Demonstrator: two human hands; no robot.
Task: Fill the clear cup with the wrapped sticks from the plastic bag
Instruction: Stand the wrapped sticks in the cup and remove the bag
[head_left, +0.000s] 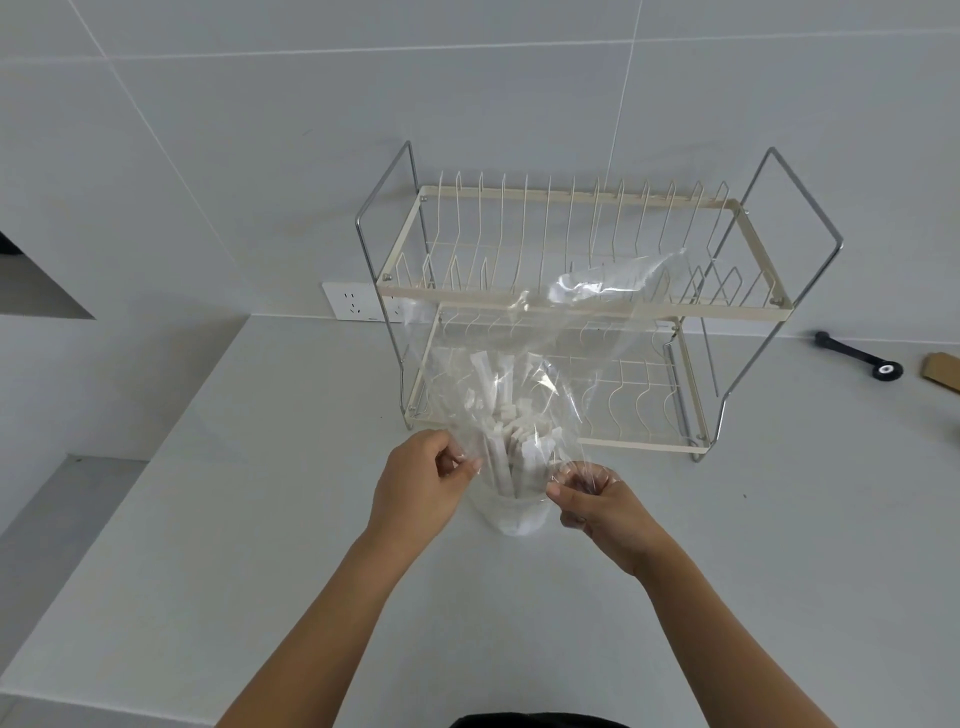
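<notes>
Grey counter (675, 571), both hands pinching bag (519, 332) edges over cup (511, 517)

A pale grey surface (260, 519) runs back to a wall (260, 130) of large light tiles with thin seams, evenly lit with soft shadows. A white socket (353, 302) sits low on the wall, just above the surface's back edge. In front of it stands a two-tier rack (571, 306) — cream wire shelves in a chrome frame, its upper tier lined with upright prongs. To the far right lie a black handle (857, 357) with a round end and, at the picture's edge, a brown card (943, 370). On the left the surface drops off to a lower ledge (78, 493), and a dark recess (36, 280) opens in the wall there.
</notes>
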